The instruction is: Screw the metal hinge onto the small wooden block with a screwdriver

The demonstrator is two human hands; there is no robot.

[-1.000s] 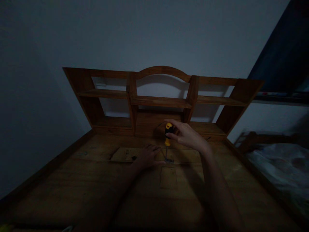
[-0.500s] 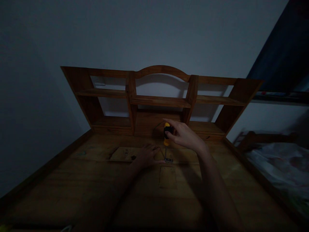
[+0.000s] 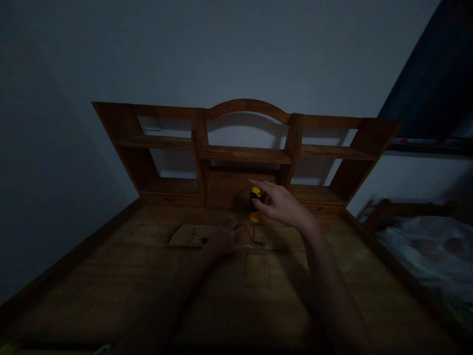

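A yellow-and-black screwdriver (image 3: 255, 203) stands nearly upright in my right hand (image 3: 278, 204), whose fingers close around its handle. Its shaft points down at the left end of a small metal hinge-like plate (image 3: 259, 244) on a light wooden board (image 3: 283, 238). Any screw under the tip is too small and dark to see. My left hand (image 3: 226, 238) lies across the same board with its fingers stretched out; the thumb reaches to the metal plate beside the screwdriver tip. In front of them is a small rectangular wooden piece (image 3: 257, 271).
A wooden shelf unit (image 3: 246, 155) stands along the back of the wooden desktop (image 3: 140, 291), against the wall. Small, unclear bits (image 3: 125, 234) lie at the left. Beyond the right edge is a plastic-covered heap (image 3: 430, 251). The room is dim.
Almost nothing differs. The fingers of my right hand have shifted slightly on the screwdriver handle, and the screwdriver tip remains at the metal plate. My left hand stays in place.
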